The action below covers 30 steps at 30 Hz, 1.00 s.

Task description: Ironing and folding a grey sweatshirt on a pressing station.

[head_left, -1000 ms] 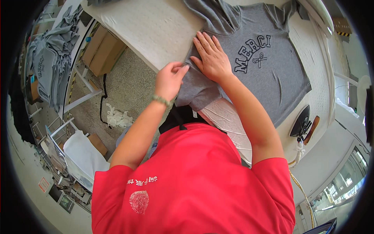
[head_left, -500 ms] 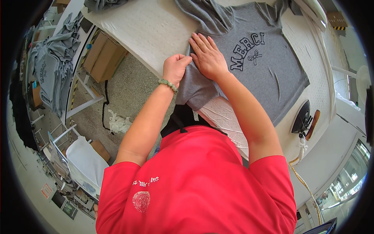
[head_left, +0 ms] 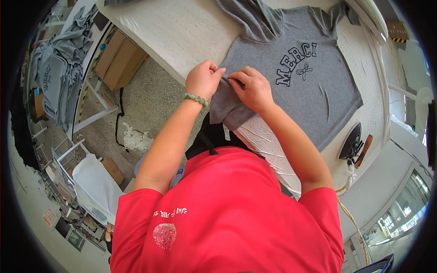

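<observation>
A grey T-shirt [head_left: 296,68] with dark lettering lies flat on the white padded counter [head_left: 182,32]. The left hand [head_left: 203,81] and right hand [head_left: 251,87] meet at its near sleeve, fingers of both pinched shut on the sleeve's edge. Another grey garment [head_left: 248,16] overlaps the shirt's far shoulder. An iron [head_left: 351,143] rests near the counter's right end, well apart from the hands. Cardboard boxes [head_left: 119,59] stand on the floor at left.

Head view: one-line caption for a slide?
Both hands, left hand and right hand, pinch the hem of a grey T-shirt on a white table, iron nearby.
</observation>
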Each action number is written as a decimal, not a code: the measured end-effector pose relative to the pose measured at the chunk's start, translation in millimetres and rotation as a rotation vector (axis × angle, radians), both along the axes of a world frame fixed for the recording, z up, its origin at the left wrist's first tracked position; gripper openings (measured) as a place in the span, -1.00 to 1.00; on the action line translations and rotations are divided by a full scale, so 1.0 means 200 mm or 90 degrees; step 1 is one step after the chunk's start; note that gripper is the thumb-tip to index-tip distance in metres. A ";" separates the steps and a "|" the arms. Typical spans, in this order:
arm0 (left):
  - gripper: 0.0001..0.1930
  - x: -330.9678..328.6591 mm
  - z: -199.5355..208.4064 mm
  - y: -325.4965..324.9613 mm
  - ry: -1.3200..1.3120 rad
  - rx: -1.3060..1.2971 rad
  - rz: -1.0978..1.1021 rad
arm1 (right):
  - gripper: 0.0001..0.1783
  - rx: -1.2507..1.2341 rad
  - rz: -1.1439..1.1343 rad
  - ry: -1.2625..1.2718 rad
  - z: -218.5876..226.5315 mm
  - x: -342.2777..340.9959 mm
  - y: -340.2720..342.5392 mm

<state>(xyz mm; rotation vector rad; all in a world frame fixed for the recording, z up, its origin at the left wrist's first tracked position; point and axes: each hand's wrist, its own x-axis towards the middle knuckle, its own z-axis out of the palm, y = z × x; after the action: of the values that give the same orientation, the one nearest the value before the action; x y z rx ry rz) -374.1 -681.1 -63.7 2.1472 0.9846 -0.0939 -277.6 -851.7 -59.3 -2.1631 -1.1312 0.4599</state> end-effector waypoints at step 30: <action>-0.74 -0.02 0.06 0.03 -0.022 0.187 -0.193 | -0.36 -0.031 0.007 -0.284 0.02 0.21 0.22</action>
<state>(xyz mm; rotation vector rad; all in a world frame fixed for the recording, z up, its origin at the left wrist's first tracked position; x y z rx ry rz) -378.2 -675.3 -52.2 2.5484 0.6786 -0.0623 -234.9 -808.5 -56.1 -2.3711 -1.3769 0.0022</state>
